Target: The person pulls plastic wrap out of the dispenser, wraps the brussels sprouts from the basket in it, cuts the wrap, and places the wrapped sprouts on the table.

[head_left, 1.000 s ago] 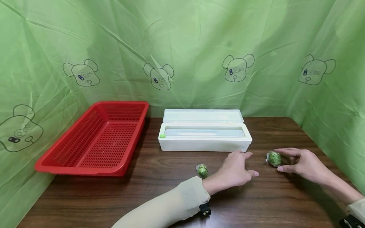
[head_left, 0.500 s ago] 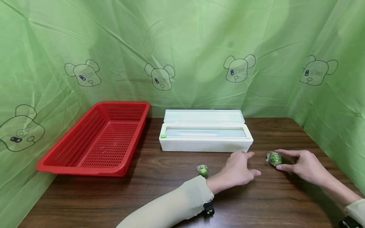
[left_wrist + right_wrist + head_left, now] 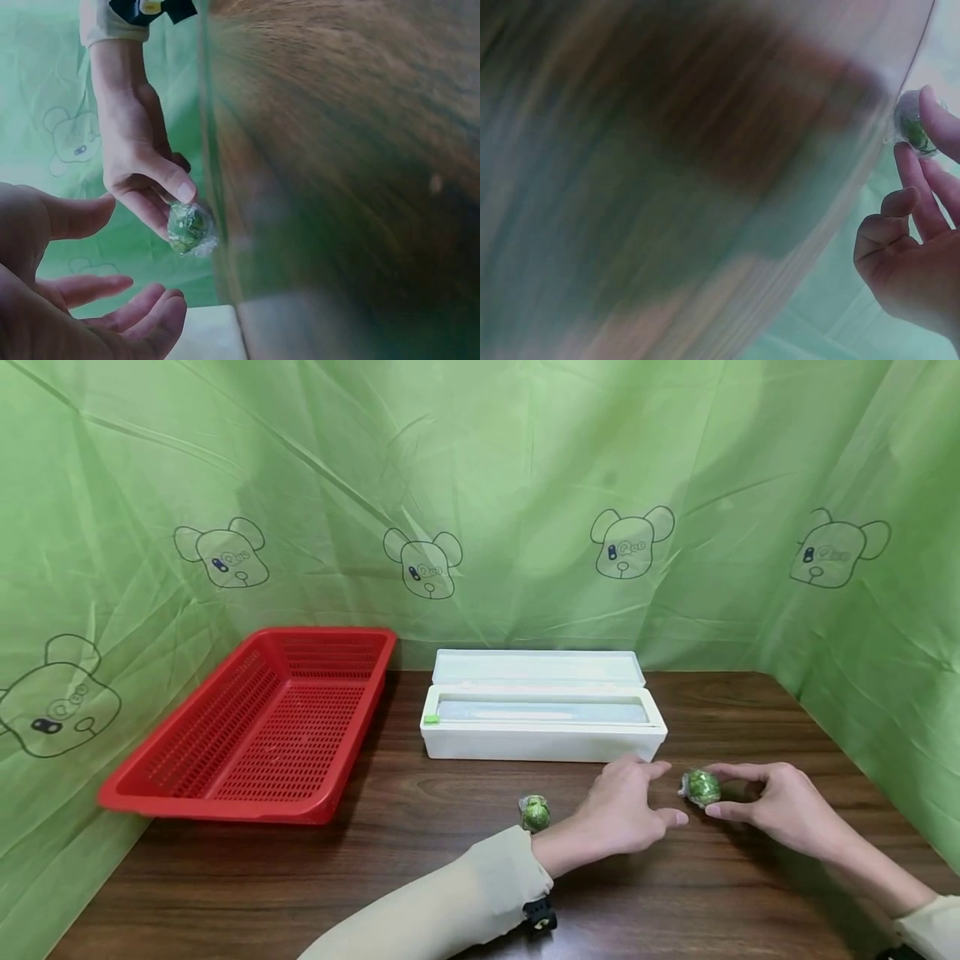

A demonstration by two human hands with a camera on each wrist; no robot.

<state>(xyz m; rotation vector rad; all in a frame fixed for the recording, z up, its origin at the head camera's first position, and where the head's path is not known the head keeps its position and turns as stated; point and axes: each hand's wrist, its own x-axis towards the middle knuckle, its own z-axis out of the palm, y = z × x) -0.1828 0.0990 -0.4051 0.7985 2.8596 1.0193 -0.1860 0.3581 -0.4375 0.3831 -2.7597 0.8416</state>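
Observation:
My right hand (image 3: 791, 806) pinches a Brussels sprout (image 3: 703, 787) wrapped in clear film between thumb and fingers. The loose end of the film points left. In the left wrist view the held sprout (image 3: 187, 227) shows at the fingertips. My left hand (image 3: 618, 806) reaches in from the left with thumb and fingers spread and nothing between them, its fingertips a short way left of the held sprout. A second wrapped sprout (image 3: 535, 812) lies on the table beside the left wrist, partly behind it.
A white cling film dispenser (image 3: 543, 745) with its lid raised and a green slider stands at the back, just beyond the left hand. A red perforated basket (image 3: 318, 806) sits at the left. Green curtains (image 3: 517, 485) enclose the brown wooden table (image 3: 300, 893).
The right hand has closed its thumb and fingers on the sprout and brought it left, nearer the left hand. The left hand has hardly moved.

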